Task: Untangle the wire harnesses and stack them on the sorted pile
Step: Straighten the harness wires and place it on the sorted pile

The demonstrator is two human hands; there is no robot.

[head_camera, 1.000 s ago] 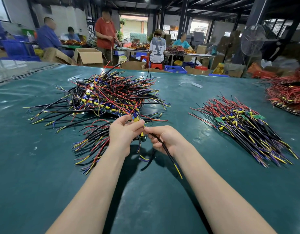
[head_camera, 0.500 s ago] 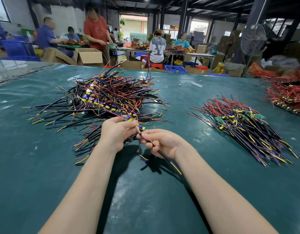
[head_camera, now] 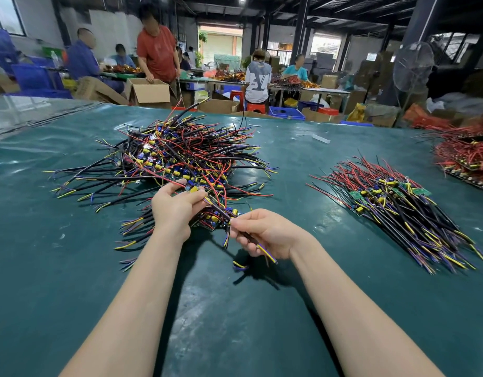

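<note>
Green table (head_camera: 71,295); pinching a black wire (head_camera: 220,211) with right hand (head_camera: 267,232), gripping the harness bundle (head_camera: 217,218) with left hand (head_camera: 175,210), forearms angled inward.

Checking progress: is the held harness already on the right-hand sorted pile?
No, left hand and right hand hold the harness by the tangled heap, apart from the sorted pile.

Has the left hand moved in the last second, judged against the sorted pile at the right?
Yes. The left hand has shifted left, farther from the sorted pile and from the right hand; a harness wire stretches between them.
</note>
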